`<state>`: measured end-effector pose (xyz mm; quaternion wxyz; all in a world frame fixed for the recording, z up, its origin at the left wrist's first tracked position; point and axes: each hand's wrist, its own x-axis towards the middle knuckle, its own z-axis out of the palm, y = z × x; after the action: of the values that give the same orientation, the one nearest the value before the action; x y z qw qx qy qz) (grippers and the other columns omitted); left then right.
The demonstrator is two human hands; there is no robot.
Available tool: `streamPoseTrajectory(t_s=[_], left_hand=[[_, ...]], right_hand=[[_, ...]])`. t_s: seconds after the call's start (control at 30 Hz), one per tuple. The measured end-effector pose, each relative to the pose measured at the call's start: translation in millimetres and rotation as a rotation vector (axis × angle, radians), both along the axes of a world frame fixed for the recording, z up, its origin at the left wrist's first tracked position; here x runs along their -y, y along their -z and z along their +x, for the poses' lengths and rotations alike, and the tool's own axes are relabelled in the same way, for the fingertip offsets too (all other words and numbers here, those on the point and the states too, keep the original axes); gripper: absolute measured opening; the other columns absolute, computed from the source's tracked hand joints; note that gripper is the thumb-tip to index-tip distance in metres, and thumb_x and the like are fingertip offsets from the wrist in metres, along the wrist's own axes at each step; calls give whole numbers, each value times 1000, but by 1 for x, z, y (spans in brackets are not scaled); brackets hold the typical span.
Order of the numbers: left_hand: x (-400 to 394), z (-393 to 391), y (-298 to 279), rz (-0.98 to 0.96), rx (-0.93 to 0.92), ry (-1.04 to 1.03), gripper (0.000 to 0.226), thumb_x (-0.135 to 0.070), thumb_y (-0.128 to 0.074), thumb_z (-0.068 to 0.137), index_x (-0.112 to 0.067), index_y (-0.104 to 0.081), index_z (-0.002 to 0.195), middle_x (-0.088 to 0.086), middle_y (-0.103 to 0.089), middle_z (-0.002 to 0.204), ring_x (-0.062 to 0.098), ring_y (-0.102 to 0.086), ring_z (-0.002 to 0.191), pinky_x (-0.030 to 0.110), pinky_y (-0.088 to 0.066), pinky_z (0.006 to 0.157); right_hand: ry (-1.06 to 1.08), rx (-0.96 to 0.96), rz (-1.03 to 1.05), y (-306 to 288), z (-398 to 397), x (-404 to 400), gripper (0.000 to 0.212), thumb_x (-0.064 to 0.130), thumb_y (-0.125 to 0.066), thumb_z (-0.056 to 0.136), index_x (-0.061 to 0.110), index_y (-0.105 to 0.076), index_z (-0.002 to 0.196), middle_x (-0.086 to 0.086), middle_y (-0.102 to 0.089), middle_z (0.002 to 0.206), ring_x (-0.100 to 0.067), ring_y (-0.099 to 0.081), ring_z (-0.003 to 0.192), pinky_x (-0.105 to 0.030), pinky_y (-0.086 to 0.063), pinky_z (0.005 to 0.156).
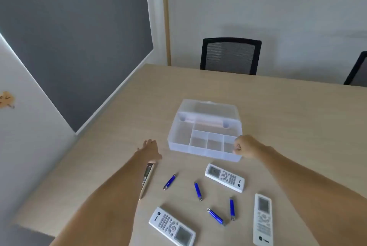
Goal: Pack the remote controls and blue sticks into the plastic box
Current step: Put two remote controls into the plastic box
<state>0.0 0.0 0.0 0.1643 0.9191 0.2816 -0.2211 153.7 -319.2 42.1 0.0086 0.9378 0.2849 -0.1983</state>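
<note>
A clear plastic box point(178, 142) with inner compartments stands open on the table, its lid tipped back. My right hand point(246, 148) pinches the box's front right corner. My left hand point(149, 150) is flat and spread, left of the box, above the top end of a beige remote point(147, 178) that my forearm partly hides. Three white remotes lie nearer me: one in the middle point(224, 177), one at front left point(171, 226), one at front right point(262, 220). Several blue sticks lie between them, such as one on the left point(169, 181) and one in the centre point(198, 191).
The wooden table point(288, 110) stretches far beyond the box. A black mesh chair point(230, 56) stands at its far edge, a second chair point(357, 71) at the far right. A wall with a grey panel point(69, 37) runs along the left side.
</note>
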Motion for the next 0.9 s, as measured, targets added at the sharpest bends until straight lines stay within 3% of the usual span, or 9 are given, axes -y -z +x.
streamPoseTrajectory(t_s=[0.1, 0.2, 0.27, 0.37, 0.47, 0.6, 0.73, 0.83, 0.9], left_hand=[[-18, -23, 36, 30, -152, -55, 72, -34, -62, 83, -5, -31, 141, 14, -33, 146, 31, -34, 137, 43, -38, 108], [-22, -47, 72, -23, -243, -127, 84, -39, -69, 78, -3, -27, 141, 15, -32, 144, 32, -37, 134, 40, -40, 104], [-26, -53, 88, -23, -200, -157, 86, -41, -72, 74, -3, -28, 137, 16, -36, 138, 32, -42, 129, 39, -43, 101], [-30, -57, 105, 4, -149, -160, 83, -43, -72, 75, -4, -29, 134, 16, -41, 133, 34, -49, 121, 38, -45, 96], [-30, -47, 97, -141, -8, -249, 65, -28, -72, 76, -4, -34, 123, 17, -54, 122, 37, -58, 110, 39, -49, 84], [-18, -1, 54, -376, 384, -362, 43, -14, -70, 77, -11, -36, 104, 8, -57, 91, 31, -59, 86, 29, -43, 61], [2, 75, 21, -546, 688, -242, 60, -15, -70, 81, -11, -34, 130, 8, -61, 102, 26, -62, 87, 29, -50, 64], [18, 122, 26, -567, 676, -195, 80, -25, -66, 84, -22, -15, 146, 11, -55, 123, 29, -60, 101, 38, -56, 76], [25, 137, 39, -509, 580, -225, 91, -30, -63, 87, -24, 0, 152, 13, -41, 142, 34, -55, 115, 46, -53, 89]], right_hand=[[21, -102, -34, 35, -10, -8, 23, 29, -61, 83, 6, -62, 86, -13, -66, 101, -29, -64, 93, -37, -52, 84], [39, -173, -86, 69, -28, -12, 29, 30, -63, 81, 16, -43, 66, -10, -59, 93, -23, -55, 83, -29, -44, 66], [50, -181, -103, 82, -36, -14, 24, 30, -67, 77, 13, -50, 78, -12, -59, 102, -22, -52, 89, -29, -42, 68], [96, -194, -128, 105, -42, -12, 57, 33, -71, 69, 8, -52, 116, -12, -54, 121, -28, -53, 113, -33, -47, 89], [103, -150, -179, 118, -46, -11, 62, 33, -71, 70, 11, -48, 123, -9, -50, 125, -27, -52, 117, -34, -48, 92], [23, -145, -152, 124, -35, -6, 55, 30, -64, 72, 6, -47, 118, -13, -51, 124, -30, -51, 114, -34, -50, 86], [-3, -351, 81, 93, -25, -2, 40, 38, -63, 73, 20, -37, 97, -3, -53, 106, -19, -55, 96, -23, -40, 72], [10, -411, 312, 52, -8, -13, 44, 37, -66, 77, 16, -39, 104, 7, -55, 93, -10, -56, 78, -16, -42, 61], [17, -405, 446, 28, 14, -24, 48, 33, -68, 80, 17, -40, 115, 12, -55, 94, 2, -57, 77, -9, -43, 59]])
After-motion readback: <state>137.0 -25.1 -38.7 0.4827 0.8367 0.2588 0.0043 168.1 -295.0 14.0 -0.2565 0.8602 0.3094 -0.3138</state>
